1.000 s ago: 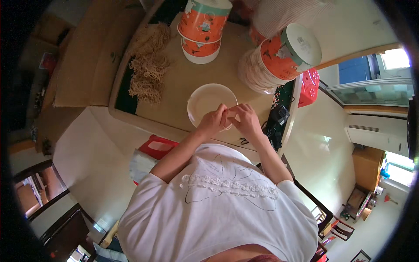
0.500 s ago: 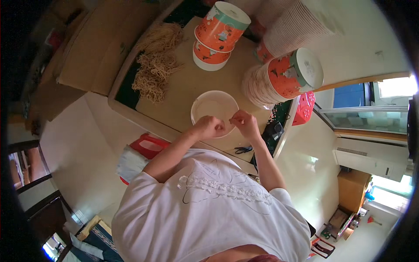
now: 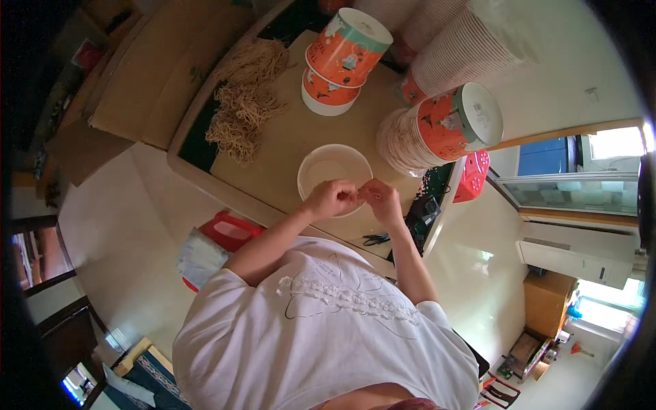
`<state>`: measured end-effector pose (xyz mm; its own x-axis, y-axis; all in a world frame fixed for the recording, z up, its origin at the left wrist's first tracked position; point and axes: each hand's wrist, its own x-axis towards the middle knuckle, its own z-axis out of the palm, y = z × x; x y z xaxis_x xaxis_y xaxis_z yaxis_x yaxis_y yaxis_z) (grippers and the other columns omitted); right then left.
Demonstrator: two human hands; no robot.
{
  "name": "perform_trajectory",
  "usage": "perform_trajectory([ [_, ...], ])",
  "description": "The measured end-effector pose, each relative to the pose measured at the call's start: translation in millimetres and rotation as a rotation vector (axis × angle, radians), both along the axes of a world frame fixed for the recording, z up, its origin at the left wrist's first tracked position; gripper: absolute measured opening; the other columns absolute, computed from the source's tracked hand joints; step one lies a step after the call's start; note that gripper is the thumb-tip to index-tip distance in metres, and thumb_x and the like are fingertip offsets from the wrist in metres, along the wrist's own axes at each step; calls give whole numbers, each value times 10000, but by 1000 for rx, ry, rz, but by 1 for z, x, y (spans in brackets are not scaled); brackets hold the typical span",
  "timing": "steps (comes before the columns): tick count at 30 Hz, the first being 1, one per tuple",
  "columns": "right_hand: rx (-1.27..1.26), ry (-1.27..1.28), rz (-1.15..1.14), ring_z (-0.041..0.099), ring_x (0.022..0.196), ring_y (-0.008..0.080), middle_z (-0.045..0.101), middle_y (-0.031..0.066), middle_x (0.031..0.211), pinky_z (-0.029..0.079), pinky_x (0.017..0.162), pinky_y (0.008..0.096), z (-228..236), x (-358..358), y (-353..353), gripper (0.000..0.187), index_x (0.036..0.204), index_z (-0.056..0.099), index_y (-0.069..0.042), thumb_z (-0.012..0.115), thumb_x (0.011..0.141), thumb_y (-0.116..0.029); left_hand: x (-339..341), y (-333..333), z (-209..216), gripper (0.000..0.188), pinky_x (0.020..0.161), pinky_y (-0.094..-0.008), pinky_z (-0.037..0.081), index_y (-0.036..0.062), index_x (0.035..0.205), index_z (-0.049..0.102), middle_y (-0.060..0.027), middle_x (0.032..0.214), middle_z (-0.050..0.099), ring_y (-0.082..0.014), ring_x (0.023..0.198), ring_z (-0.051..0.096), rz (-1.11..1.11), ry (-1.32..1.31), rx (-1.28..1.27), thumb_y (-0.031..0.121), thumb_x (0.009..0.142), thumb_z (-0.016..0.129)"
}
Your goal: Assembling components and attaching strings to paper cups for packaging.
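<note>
Change: brought left hand and right hand back together, apart half a second ago; fingers curled, cannot tell if pinching anything; poised at near right rim of white bowl, suggesting continued two-handed fingerwork; beyond, tangled tan strands and orange tubs unmoved

Daylight from two blown-out windows on the right glares off the floor (one patch burns white), while the cardboard box at upper left sits dim, edges bow toward the black fisheye rim, and detail between left hand and right hand looks soft.
</note>
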<state>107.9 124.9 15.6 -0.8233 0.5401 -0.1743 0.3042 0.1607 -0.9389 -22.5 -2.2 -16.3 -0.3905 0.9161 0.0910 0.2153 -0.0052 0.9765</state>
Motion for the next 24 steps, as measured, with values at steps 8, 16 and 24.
perform_trajectory([
  [8,83,-70,-5,596,665,102,657,62,741,476,599,241,-4,2,4,115,849,635,11,579,839,-89,2,-5,18,122,522,-359,470,201,763,663,-44,670,509,-206,587,577,-16,830,33,306,797,609],
  [16,7,-60,-26,573,600,100,634,59,694,463,531,238,-13,5,1,113,849,631,3,595,839,-103,4,-3,18,204,558,-385,481,110,782,604,-68,732,530,-246,670,600,-92,746,-139,309,824,595],
  [24,-19,-28,-87,564,579,100,633,60,694,465,521,245,-17,4,-7,119,863,631,-5,584,846,-112,9,0,11,206,639,-405,500,59,746,578,-102,783,550,-270,732,615,8,351,-221,248,827,591],
])
